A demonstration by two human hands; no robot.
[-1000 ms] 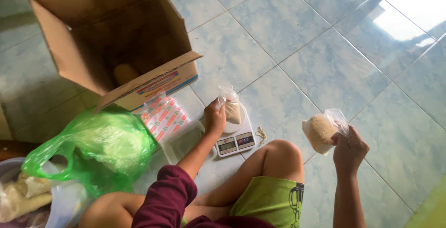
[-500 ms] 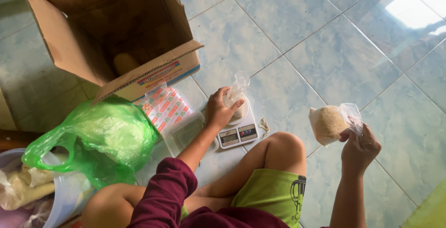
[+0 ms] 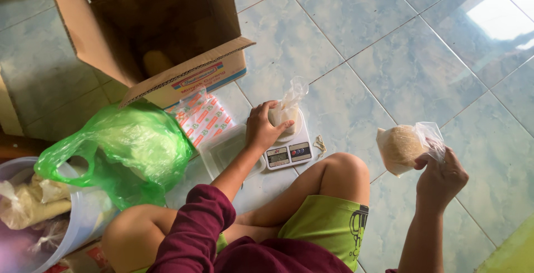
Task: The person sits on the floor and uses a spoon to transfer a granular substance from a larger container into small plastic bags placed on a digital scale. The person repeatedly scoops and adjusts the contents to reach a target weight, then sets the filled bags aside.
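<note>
On the scale [image 3: 290,149], left fingers [image 3: 261,122] clasp a small bag [image 3: 285,112].

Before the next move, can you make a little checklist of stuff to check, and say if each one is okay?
1. Left hand has hold of the small bag on the scale: ok, fingers wrap its side.
2. Small bag sits on the scale: ok, it rests on the platform.
3. Scale display can be seen: ok, nothing covers it, but the reading is too small to tell.
4. Right hand grips the filled bag: ok, pinched at its top, held above the floor.
5. Filled bag is sealed: cannot tell.
6. Cardboard box is open: ok, lying on its side, flap out.
</note>
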